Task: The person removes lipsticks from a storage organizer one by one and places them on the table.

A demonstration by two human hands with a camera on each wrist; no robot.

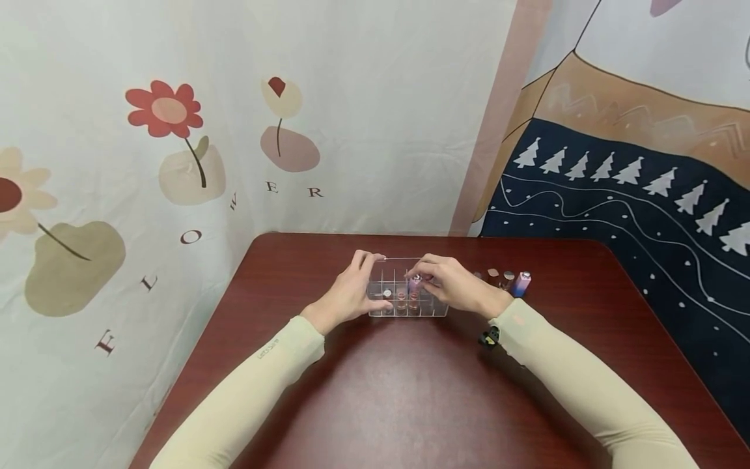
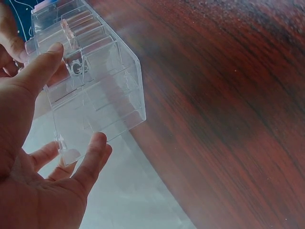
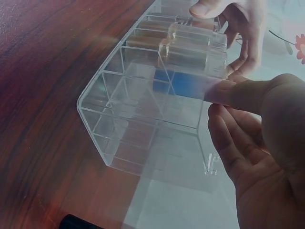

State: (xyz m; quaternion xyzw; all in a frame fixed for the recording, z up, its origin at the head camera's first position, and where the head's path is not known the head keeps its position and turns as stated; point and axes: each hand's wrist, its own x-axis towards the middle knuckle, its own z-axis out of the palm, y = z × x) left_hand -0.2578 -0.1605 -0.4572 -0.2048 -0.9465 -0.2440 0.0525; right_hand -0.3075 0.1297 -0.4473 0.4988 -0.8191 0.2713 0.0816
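Evidently, the right hand (image 1: 454, 284) pinched a pink-and-blue tube (image 3: 183, 86) between thumb and fingers, its blue end inside the clear organizer (image 3: 143, 126). The left hand (image 1: 349, 291), spread wide, gripped the organizer's side (small tubes (image 1: 401, 302) sat between both hands). Right of the right hand, a second pink-and-blue tube (image 1: 522, 284) stood.

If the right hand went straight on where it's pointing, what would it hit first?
Probably the clear organizer; the right hand pinches a blue-and-pink tube partly inside it, though depth is unclear.
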